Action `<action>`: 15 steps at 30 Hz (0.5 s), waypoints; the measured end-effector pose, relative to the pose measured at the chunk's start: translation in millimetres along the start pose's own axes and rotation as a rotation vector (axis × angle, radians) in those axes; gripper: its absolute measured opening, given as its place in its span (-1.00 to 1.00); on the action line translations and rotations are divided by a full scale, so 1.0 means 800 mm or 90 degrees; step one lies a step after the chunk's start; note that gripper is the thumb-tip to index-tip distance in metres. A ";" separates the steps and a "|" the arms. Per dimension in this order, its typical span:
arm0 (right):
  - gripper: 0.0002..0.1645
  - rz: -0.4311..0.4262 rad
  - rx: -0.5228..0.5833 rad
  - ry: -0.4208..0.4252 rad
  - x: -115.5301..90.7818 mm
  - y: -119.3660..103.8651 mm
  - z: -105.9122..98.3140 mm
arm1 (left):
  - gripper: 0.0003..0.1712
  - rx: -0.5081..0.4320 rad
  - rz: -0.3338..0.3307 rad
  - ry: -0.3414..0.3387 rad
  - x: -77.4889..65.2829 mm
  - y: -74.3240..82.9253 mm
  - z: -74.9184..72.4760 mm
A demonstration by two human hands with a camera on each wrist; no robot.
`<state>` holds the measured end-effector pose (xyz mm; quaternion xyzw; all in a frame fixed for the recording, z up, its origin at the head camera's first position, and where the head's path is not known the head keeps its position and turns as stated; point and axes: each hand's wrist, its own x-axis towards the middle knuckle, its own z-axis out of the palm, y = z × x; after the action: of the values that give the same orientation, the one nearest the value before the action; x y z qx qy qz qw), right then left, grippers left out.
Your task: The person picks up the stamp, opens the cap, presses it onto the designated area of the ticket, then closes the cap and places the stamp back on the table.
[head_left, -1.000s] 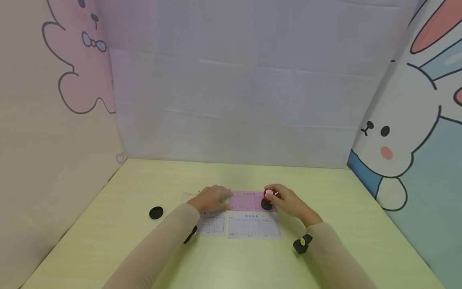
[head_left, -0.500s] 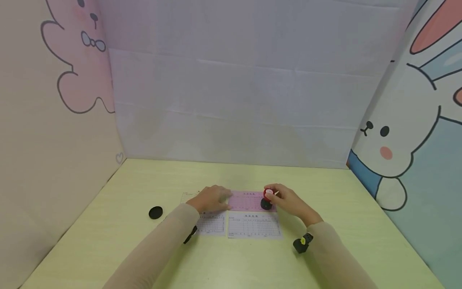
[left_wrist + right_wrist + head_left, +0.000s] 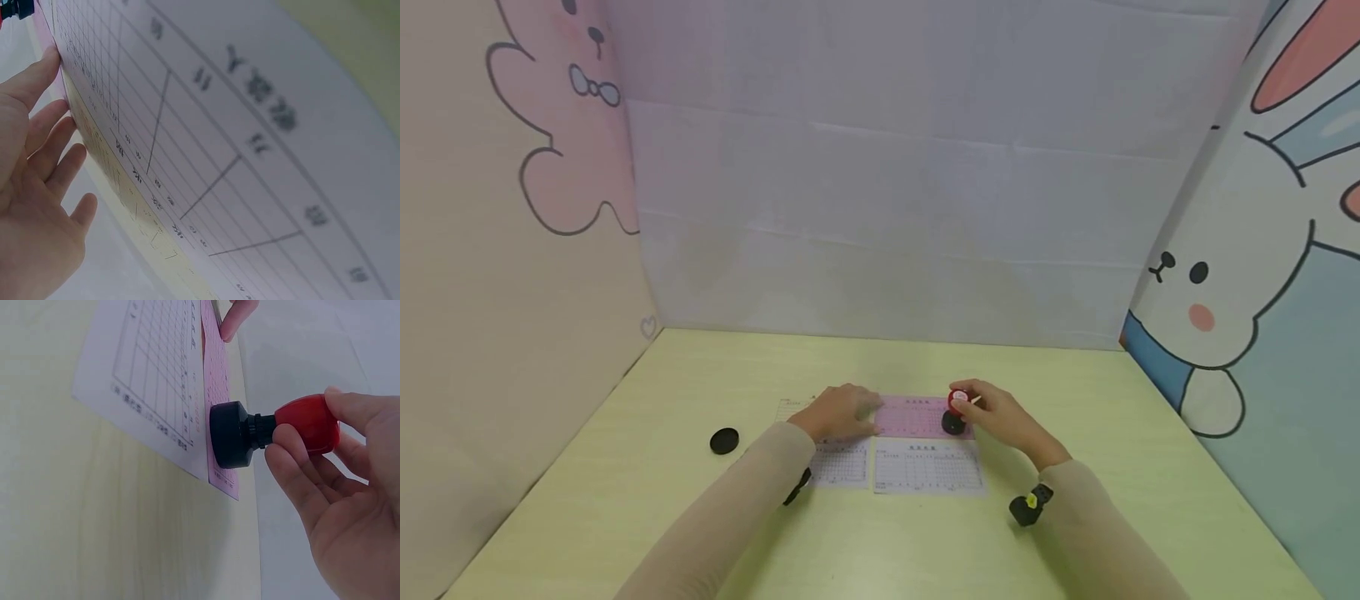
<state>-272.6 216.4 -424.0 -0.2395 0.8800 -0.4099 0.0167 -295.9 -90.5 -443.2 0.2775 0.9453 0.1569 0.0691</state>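
Note:
A stamp (image 3: 232,434) with a round black base and a red knob stands on the right end of a pink form (image 3: 910,417). My right hand (image 3: 1003,421) grips its red knob (image 3: 307,424) between thumb and fingers, as the right wrist view shows closely. At the pink form's left edge rests my left hand (image 3: 838,412), fingers extended and touching the paper, with nothing in its grasp. In the left wrist view the left hand's fingers (image 3: 59,172) lie spread beside the sheets.
White printed forms (image 3: 928,467) lie in front of the pink one and under the left forearm. A round black lid (image 3: 724,441) sits on the table (image 3: 880,550) at the left. A white wall (image 3: 880,208) and printed side panels enclose the table.
Almost nothing differs. Both hands, the stamp and the forms keep their places.

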 end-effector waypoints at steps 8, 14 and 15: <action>-0.48 0.019 0.000 0.019 0.000 0.000 -0.001 | -0.35 0.008 0.009 -0.002 -0.003 0.005 -0.002; -0.44 0.043 0.002 0.027 -0.002 -0.006 -0.011 | -0.35 0.054 0.022 0.002 -0.002 0.004 0.005; -0.43 0.046 0.004 0.027 -0.002 -0.007 -0.013 | -0.36 0.056 0.023 0.004 -0.002 0.004 0.005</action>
<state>-270.9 221.3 -413.6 -0.1988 0.8869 -0.4167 0.0139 -292.1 -88.0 -445.6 0.2968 0.9464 0.1171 0.0508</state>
